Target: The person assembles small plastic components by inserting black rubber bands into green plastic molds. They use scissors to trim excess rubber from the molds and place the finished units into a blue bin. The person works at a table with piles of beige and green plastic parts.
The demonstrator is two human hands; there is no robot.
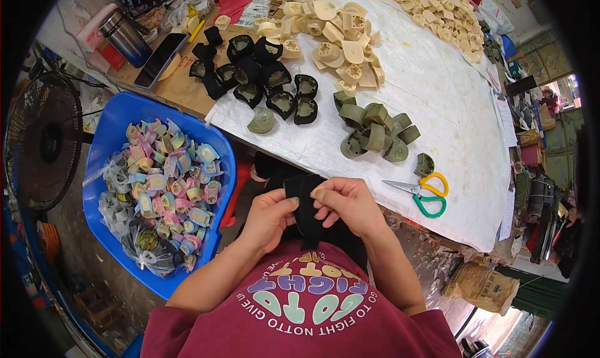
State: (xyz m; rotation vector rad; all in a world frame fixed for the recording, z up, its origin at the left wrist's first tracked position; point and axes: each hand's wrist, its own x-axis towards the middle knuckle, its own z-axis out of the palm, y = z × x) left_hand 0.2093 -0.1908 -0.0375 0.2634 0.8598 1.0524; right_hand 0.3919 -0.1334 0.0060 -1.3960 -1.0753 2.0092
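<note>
Close to my body, just off the table's front edge, my left hand (272,217) and my right hand (347,206) both pinch a piece of black cloth-like material (307,211). Thumbs and fingertips grip it from either side; whether anything sits inside it is hidden. On the table ahead lie several shoe heels covered in black (275,75), their hollow olive tops showing. Bare olive-green heels (375,128) are heaped to the right, and a single olive heel (261,120) lies by the black ones. Scissors (420,194) with one yellow and one green handle lie to the right of my right hand.
Beige heels (353,52) pile up farther back on the white sheet (431,102). At left, a blue tub (219,145) holds pastel heels and plastic bags, beside a black fan (50,142). A phone (160,61) and a steel tumbler (125,38) occupy the far-left corner.
</note>
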